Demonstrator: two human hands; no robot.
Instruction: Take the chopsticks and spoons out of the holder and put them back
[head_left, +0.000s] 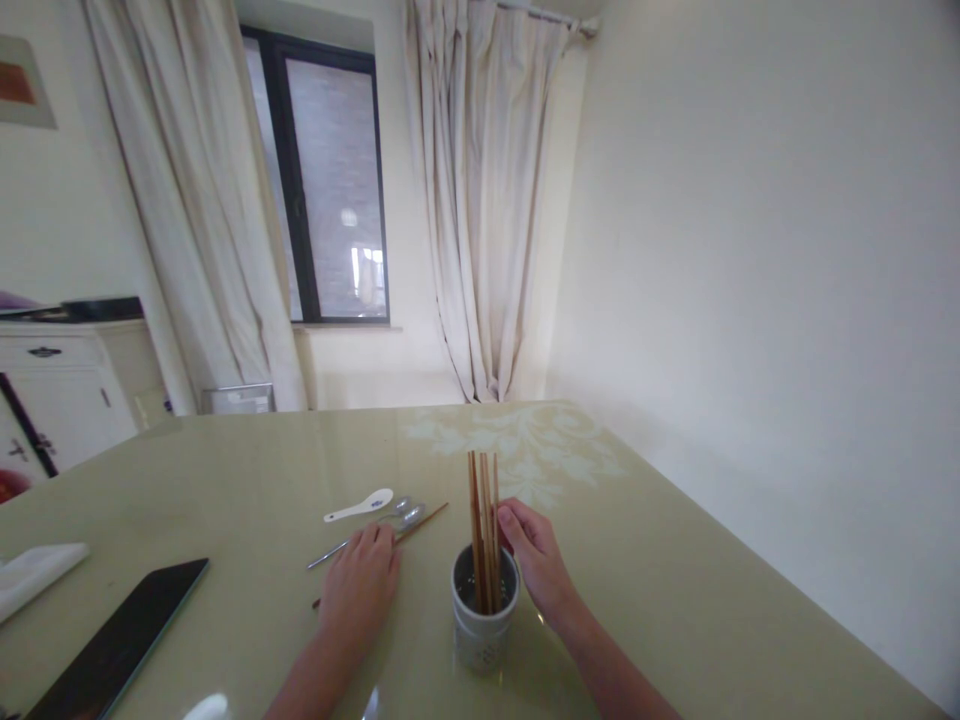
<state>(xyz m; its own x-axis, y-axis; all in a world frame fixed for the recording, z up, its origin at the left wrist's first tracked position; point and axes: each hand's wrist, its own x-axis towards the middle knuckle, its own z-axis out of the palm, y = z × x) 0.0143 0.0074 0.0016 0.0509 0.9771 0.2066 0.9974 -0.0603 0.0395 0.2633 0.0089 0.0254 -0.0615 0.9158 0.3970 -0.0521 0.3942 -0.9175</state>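
A grey-white ceramic cup (481, 640) stands upright on the table, with several wooden chopsticks (484, 530) upright in it. My right hand (538, 560) is at the cup's right side, thumb and fingers closed on the rightmost chopstick above the rim. Left of the cup, my left hand (361, 575) is low on the table, its bent fingers over a dark brown chopstick (427, 519) that lies slantwise and passes beneath the hand. Just beyond those fingers lie two metal spoons (411, 515), their handles partly hidden, and a white ceramic spoon (360, 507).
A black tablet-like slab (124, 640) and a white object (41, 575) lie on the left of the glossy green table (247, 480). A wall (787, 350) runs along the table's right edge. Curtains (491, 200) and a window (337, 190) are behind, with a white cabinet (67, 400) at far left.
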